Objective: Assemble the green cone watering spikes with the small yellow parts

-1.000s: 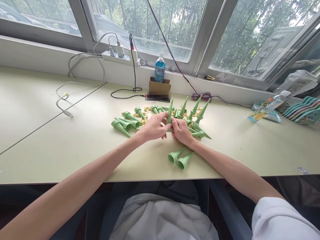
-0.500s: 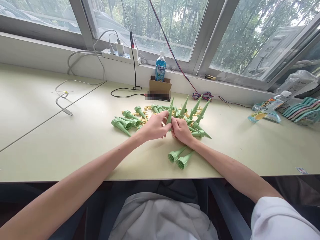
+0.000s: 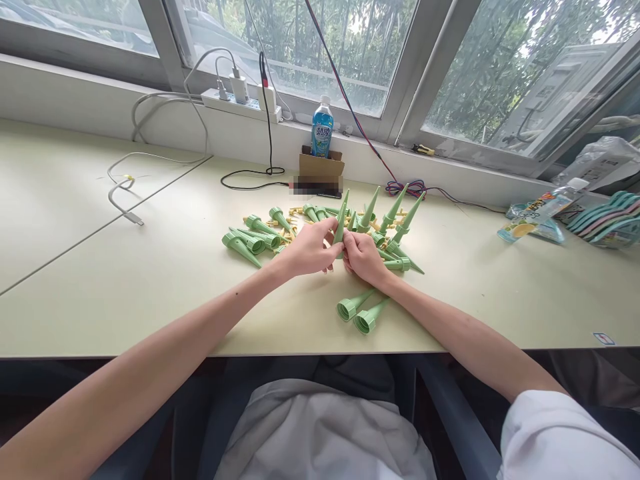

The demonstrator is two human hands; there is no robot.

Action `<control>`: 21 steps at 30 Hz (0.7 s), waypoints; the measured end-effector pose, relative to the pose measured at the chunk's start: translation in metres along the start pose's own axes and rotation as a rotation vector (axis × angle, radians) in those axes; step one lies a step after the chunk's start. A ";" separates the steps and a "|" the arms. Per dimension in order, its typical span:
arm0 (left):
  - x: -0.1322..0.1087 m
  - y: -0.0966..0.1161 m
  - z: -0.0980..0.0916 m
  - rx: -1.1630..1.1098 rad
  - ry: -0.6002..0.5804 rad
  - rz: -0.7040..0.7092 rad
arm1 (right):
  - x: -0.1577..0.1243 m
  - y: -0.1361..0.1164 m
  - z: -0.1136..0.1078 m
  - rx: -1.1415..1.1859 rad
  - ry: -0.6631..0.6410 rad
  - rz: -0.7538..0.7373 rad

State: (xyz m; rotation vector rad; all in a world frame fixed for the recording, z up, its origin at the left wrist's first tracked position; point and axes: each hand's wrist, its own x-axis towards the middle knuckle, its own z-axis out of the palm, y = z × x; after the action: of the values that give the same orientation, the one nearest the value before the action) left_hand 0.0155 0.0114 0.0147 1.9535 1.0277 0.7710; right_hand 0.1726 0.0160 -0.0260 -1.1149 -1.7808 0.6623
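Note:
My left hand (image 3: 313,249) pinches a green plant watering spike (image 3: 341,223), its point up, between thumb and fingers. Pressed close against the lower part of that spike is my right hand (image 3: 366,256), fingers curled; whatever lies in them is hidden. Around both hands lie several more green spikes with threaded caps. Some stand point up, such as the spike (image 3: 395,208) behind my right hand, and others lie flat, like the spike (image 3: 241,248) on the left. Small yellow pieces (image 3: 287,235) are scattered among them. Two spikes rest nearer the table edge, including one open-ended spike (image 3: 367,321).
Behind the pile, a blue bottle (image 3: 323,130) stands in a cardboard box (image 3: 320,165). A power strip (image 3: 240,107) and cables are by the window. On the right are a tilted bottle (image 3: 543,210) and stacked hangers (image 3: 607,220). A white cable (image 3: 125,200) lies at left.
The camera view has shifted slightly. Both hands keep nearly the same pose around the spike, and the pile looks unchanged.

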 end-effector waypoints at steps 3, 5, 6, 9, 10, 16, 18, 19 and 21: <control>0.001 -0.001 0.000 0.033 0.006 0.000 | 0.000 0.000 0.000 -0.011 -0.002 -0.003; 0.001 -0.002 0.001 0.052 0.011 0.001 | 0.000 0.001 0.000 -0.013 -0.008 -0.003; 0.001 -0.002 0.001 0.059 0.013 0.001 | 0.000 0.002 0.000 -0.014 -0.011 -0.004; 0.001 -0.004 0.001 0.077 0.016 0.003 | 0.001 0.003 0.000 -0.022 -0.020 -0.011; 0.001 -0.005 0.001 0.087 0.019 0.002 | 0.001 0.004 0.000 -0.026 -0.023 -0.014; 0.002 -0.007 0.001 0.193 0.046 0.015 | 0.001 0.003 -0.001 -0.051 -0.041 -0.003; 0.002 -0.007 0.000 0.234 0.053 0.021 | 0.001 0.001 -0.001 -0.053 -0.049 -0.006; 0.003 -0.007 0.000 0.249 0.051 0.020 | 0.001 0.000 -0.002 -0.055 -0.052 -0.006; 0.003 -0.007 0.000 0.268 0.038 0.012 | 0.001 -0.002 -0.002 -0.062 -0.059 -0.004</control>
State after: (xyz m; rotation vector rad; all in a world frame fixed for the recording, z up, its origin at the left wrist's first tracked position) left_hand 0.0138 0.0164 0.0092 2.1794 1.1939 0.7090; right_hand 0.1736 0.0157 -0.0235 -1.1440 -1.8639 0.6473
